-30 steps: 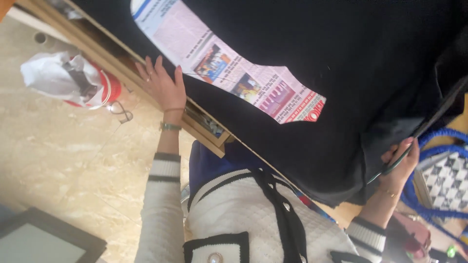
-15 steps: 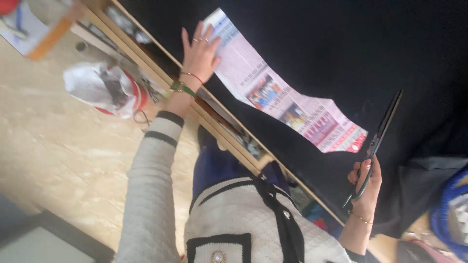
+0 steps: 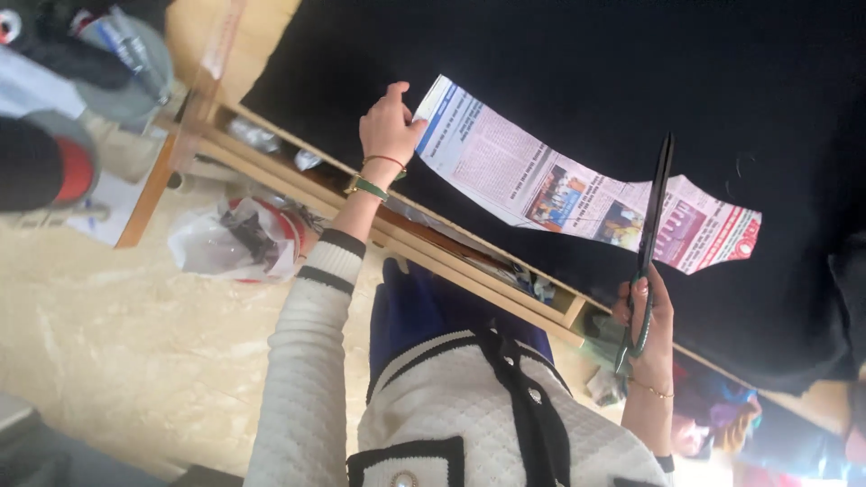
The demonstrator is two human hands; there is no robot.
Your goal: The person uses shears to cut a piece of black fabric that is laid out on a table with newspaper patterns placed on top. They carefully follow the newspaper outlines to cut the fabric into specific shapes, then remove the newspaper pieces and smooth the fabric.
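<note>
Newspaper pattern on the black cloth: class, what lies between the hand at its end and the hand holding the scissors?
In the head view, the newspaper pattern spans black cloth between left hand and right hand holding scissors.

Most of the worktop (image 3: 271, 144) is covered by flat black cloth (image 3: 559, 81), open toward its far side and low enough to pass over. A long newspaper pattern (image 3: 577, 185) lies across it near the near edge. The left hand (image 3: 390, 126) sits at the pattern's end; the right hand (image 3: 648, 320) holds long scissors (image 3: 651, 225) upright across its other part, blocking a sideways sweep there. The shelf under the near edge is cluttered.
</note>
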